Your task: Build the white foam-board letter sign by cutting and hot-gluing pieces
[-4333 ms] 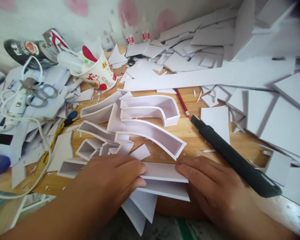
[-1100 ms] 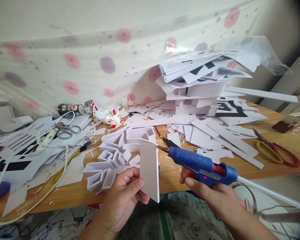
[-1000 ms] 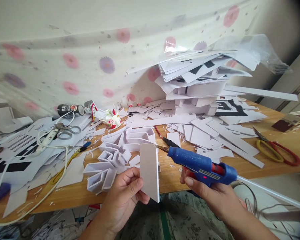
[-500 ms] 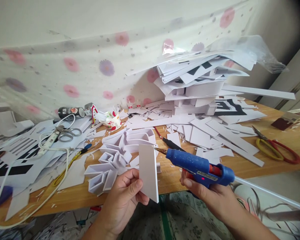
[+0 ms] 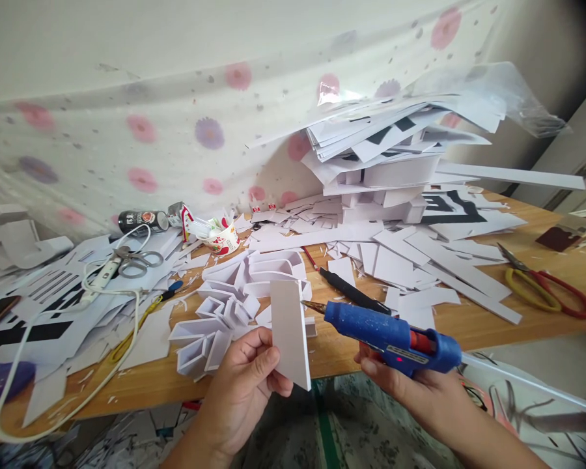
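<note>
We glue an edge.
Our left hand [image 5: 247,381] pinches the strip [image 5: 289,332] upright; our right hand [image 5: 413,389] grips the glue gun [image 5: 390,335], tip at its edge; next needs steady travel.

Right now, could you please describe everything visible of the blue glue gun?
The blue glue gun is plastic-bodied, with a brass-looking nozzle, a red part near its rear, a small red light on its side and a pale glue stick trailing behind. The right hand grips it from below, nearly level, by the table edge. Its nozzle tip touches, or nearly touches, the right edge of the white board strip held upright in the left hand.
</note>
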Demonstrator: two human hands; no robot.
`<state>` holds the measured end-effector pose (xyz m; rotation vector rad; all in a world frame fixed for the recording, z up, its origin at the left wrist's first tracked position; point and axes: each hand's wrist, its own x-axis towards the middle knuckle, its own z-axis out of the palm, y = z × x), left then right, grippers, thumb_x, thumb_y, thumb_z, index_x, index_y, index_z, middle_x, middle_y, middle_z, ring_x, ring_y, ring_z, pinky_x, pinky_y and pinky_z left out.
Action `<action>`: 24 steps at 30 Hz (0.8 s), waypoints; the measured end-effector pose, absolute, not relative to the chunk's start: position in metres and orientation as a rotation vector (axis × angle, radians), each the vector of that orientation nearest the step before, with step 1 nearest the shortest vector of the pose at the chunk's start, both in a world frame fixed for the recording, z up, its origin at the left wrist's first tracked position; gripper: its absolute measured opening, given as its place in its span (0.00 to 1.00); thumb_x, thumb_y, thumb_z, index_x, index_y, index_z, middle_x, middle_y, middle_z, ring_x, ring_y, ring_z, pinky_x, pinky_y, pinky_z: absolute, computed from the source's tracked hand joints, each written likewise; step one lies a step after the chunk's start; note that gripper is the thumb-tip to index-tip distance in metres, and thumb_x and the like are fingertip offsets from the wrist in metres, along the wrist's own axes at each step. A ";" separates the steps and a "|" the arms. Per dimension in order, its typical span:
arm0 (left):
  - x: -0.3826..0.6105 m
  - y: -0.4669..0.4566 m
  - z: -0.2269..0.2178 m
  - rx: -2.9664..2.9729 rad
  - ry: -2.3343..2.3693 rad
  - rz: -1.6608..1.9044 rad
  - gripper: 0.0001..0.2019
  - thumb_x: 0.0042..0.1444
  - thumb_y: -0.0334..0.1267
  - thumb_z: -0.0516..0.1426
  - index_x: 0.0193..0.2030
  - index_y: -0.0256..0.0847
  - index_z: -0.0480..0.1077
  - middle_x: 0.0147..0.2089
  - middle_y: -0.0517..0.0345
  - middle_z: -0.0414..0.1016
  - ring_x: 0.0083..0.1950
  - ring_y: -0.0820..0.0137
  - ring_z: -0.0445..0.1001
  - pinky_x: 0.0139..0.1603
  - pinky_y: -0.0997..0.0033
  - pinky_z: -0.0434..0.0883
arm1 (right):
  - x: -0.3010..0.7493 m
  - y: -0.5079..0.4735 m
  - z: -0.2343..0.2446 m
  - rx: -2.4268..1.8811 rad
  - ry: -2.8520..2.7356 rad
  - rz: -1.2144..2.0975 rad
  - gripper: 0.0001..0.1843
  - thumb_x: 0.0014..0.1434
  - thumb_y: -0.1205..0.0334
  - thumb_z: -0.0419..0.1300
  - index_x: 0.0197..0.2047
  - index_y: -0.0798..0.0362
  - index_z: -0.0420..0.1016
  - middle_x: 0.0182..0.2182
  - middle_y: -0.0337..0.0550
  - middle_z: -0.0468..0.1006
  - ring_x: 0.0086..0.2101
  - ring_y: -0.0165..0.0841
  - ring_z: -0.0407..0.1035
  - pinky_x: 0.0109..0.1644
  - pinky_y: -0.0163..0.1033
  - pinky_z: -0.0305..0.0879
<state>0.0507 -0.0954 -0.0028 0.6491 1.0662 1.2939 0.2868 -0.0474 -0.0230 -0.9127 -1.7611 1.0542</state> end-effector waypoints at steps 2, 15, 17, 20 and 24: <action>0.051 -0.096 -0.001 0.647 1.069 1.292 0.15 0.45 0.43 0.69 0.34 0.36 0.74 0.27 0.59 0.74 0.22 0.77 0.72 0.22 0.81 0.69 | 0.288 -0.048 -0.025 -0.908 -1.772 1.013 0.07 0.60 0.54 0.60 0.37 0.47 0.74 0.32 0.39 0.77 0.34 0.33 0.74 0.37 0.34 0.71; 0.051 -0.097 -0.001 0.664 1.045 1.292 0.12 0.46 0.41 0.69 0.33 0.36 0.74 0.26 0.61 0.73 0.22 0.77 0.72 0.23 0.80 0.71 | 0.291 -0.054 -0.033 -1.007 -1.775 0.986 0.13 0.58 0.48 0.60 0.35 0.49 0.75 0.32 0.45 0.77 0.33 0.37 0.73 0.35 0.38 0.74; 0.051 -0.097 -0.001 0.663 1.040 1.291 0.12 0.46 0.40 0.69 0.33 0.36 0.74 0.26 0.61 0.74 0.22 0.77 0.72 0.23 0.80 0.71 | 0.291 -0.055 -0.035 -1.018 -1.769 0.970 0.14 0.58 0.47 0.60 0.36 0.49 0.75 0.32 0.45 0.77 0.32 0.37 0.73 0.35 0.38 0.74; 0.051 -0.098 -0.002 0.663 1.046 1.299 0.12 0.46 0.40 0.68 0.34 0.37 0.74 0.28 0.60 0.74 0.23 0.76 0.72 0.23 0.80 0.71 | 0.291 -0.055 -0.036 -1.041 -1.753 0.941 0.15 0.57 0.46 0.60 0.37 0.49 0.75 0.32 0.45 0.78 0.33 0.37 0.74 0.35 0.39 0.74; 0.051 -0.097 -0.001 0.660 1.070 1.298 0.14 0.45 0.41 0.69 0.33 0.36 0.73 0.27 0.60 0.74 0.23 0.76 0.72 0.23 0.79 0.71 | 0.292 -0.054 -0.037 -1.041 -1.797 0.926 0.15 0.58 0.46 0.59 0.36 0.49 0.76 0.32 0.45 0.78 0.33 0.38 0.75 0.36 0.39 0.75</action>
